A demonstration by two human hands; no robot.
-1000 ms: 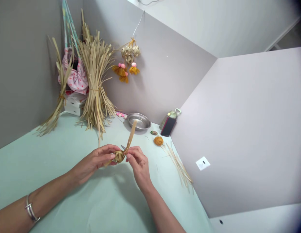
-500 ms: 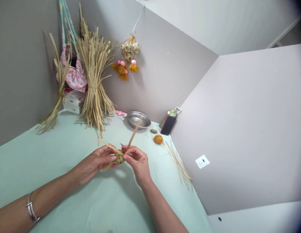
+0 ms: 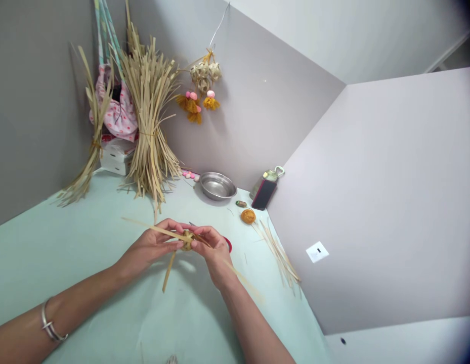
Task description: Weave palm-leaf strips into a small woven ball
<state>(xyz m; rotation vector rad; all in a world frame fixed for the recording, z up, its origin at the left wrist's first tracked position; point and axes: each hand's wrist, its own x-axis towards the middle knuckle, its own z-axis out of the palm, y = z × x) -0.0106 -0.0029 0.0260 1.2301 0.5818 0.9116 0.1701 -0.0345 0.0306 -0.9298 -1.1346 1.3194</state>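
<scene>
Ball of woven strips (image 3: 186, 241), held btwn both hands above pale green table (image 3: 105, 313). L hand (image 3: 159, 244) grips its L side, thumb in front, fingertips along top; R hand (image 3: 216, 255) pinches its R side w/ thumb & fingers. Loose ends stick out: one strip (image 3: 147, 225) runs L across the L hand, another (image 3: 168, 273) slants down below, and a third end (image 3: 246, 281) (blurred, so hard to trace) passes over the R wrist. Red-edged item (image 3: 229, 244) shows behind R hand, mostly hidden. Farther back: metal bowl (image 3: 218, 189), then mustard yarn ball (image 3: 248, 217) to its R, nr phone (image 3: 264, 194) propped against a bottle (image 3: 270, 175). Loose strips (image 3: 281, 260) lie along table's R edge; tall bundle (image 3: 147, 111) stands back L.
</scene>
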